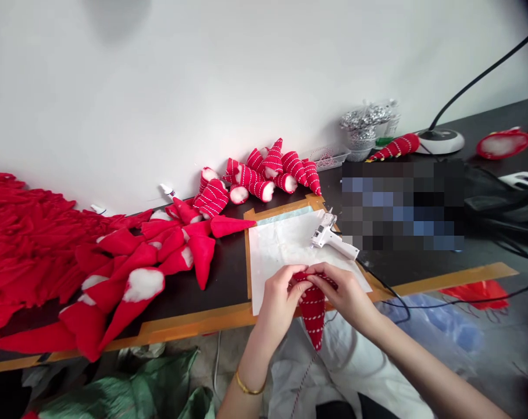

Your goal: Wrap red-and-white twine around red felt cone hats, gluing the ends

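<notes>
You hold a red felt cone (pixel 313 311) wound with white-striped twine between your 2 hands, its wide end up under your fingers and its tip hanging down past the table edge; your left hand (pixel 281 299) and right hand (pixel 345 294) are both closed on it, the fingers (pixel 318 270) clenched around the wide end from either side; a length of red-and-white twine (pixel 302 381) runs down from the tip toward your lap; beneath your hands lies a white paper sheet (pixel 285 262) on a black table (pixel 211 302) edged with orange tape (pixel 194 319); a white hot glue gun (pixel 334 235) rests on the sheet near your right hand; farther back, a clear plastic tray (pixel 329 157) holds small items too small to tell, and a clear cup (pixel 359 152) beside it holds silver tinsel (pixel 363 122); striped stuffed cones (pixel 264 174) sit beyond the sheet; plain red cones with white stuffing (pixel 144 285) lie to your left, against a heap of red fabric (pixel 24 244).
</notes>
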The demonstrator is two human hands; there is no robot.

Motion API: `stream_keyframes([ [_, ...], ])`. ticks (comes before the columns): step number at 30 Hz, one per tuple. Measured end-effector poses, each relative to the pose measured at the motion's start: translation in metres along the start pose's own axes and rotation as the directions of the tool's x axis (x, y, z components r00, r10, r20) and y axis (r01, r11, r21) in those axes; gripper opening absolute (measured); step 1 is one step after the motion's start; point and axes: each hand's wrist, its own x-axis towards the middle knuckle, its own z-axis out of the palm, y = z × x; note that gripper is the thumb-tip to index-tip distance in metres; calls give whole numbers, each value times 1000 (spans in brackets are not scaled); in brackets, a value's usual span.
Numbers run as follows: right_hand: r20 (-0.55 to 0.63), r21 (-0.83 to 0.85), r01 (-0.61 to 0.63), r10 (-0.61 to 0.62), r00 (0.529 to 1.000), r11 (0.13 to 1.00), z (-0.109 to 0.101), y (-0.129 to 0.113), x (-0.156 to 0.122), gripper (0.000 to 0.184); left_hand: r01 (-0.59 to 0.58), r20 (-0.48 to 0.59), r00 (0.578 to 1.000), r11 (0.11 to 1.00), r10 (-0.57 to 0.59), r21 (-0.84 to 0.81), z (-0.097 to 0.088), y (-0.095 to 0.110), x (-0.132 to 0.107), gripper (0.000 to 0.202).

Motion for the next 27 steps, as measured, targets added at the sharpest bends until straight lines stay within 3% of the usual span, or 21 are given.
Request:
stream_keyframes([
  [4,39,-215,123,-117,992,969,-19,-4,0,16,-100,-24,994,991,102,88,-2,-2,4,21],
  [9,197,-405,255,-188,962,878,-33,-12,-2,18,-298,0,952,923,307,243,-2,-5,5,18],
  [13,154,-528,268,-220,963,805,-34,-17,-4,25,-389,-128,875,835,467,390,3,-9,3,17],
  [15,146,-532,272,-229,962,802,-34,-19,-4,25,-386,-127,869,816,478,430,5,-8,0,18],
  [17,157,-510,279,-231,960,814,-34,-20,-2,26,-318,-100,919,866,382,386,7,-3,-3,17],
  [20,190,-510,305,-241,952,804,-33,-20,-1,29,-101,-56,992,984,110,146,9,7,-8,14],
  [24,195,-503,308,-241,951,807,-28,-18,-5,29,154,13,988,966,-155,-209,12,10,-13,19],
  [27,209,-438,300,-229,951,847,-27,-17,-8,23,217,-2,974,935,-227,-282,13,3,-12,30],
])
